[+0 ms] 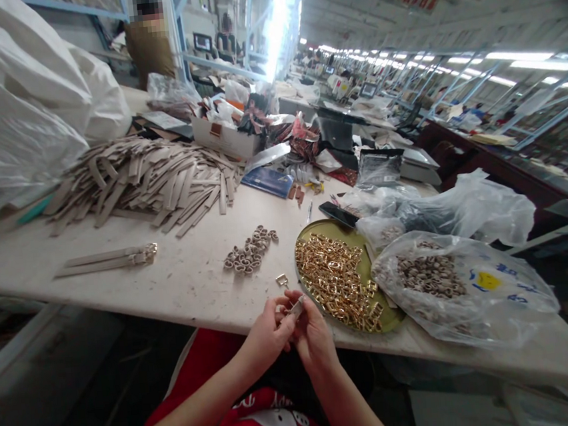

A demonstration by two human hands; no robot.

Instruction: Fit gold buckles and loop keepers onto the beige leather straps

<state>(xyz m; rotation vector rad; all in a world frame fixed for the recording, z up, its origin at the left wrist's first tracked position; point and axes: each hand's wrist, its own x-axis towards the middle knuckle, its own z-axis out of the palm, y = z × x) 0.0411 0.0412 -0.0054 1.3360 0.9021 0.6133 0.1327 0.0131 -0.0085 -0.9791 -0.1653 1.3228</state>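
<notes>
So the person in the red top has both hands together right at the edge of the counter (190, 282), left hand (266, 326) and right hand (317, 345) meeting over a short pale strip (298, 306). Fingers on both sides look pinched onto it, though they hide much of it. A gold buckle (282, 280) sits just beyond the fingertips (can't tell if it's attached to anything). Right next to the right hand is a round greenish tray (367, 258) heaped with more gold buckles, with a clear bag (498, 299) of little beige loops beside it. More loops (248, 251) lie loose ahead of the hands, and a few buckled straps (108, 259) are off to the left, near a big messy strap pile (160, 178).
</notes>
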